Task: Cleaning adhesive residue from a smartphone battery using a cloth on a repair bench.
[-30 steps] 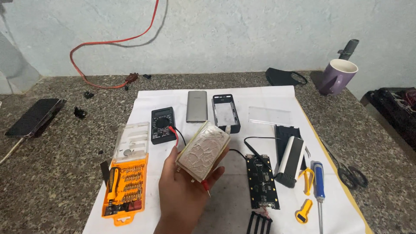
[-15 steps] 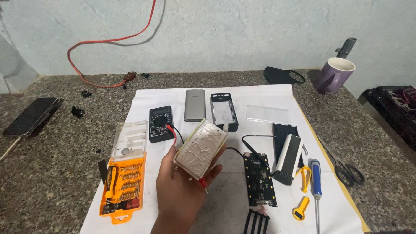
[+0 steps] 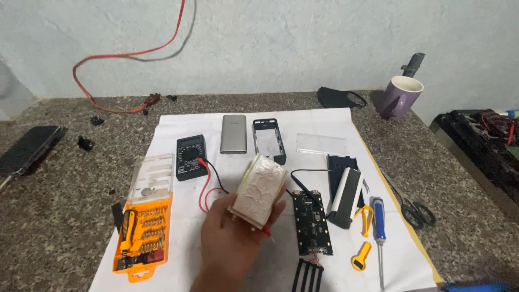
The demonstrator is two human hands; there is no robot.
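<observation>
Head view: left hand [image 3: 230, 246] holds a white wrapped pack [image 3: 258, 190] in a closed grip above the paper-covered surface [image 3: 324, 127], beside a circuit board [image 3: 312, 221].

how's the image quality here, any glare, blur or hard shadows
Head view: soft, even light, only faint shadows under the tools on the white sheet. No strong glare; the silver case shows a dull sheen. The wrapped block in the left hand is fairly sharp, the mug is slightly soft, and the lower right corner is smeared blue.
</observation>
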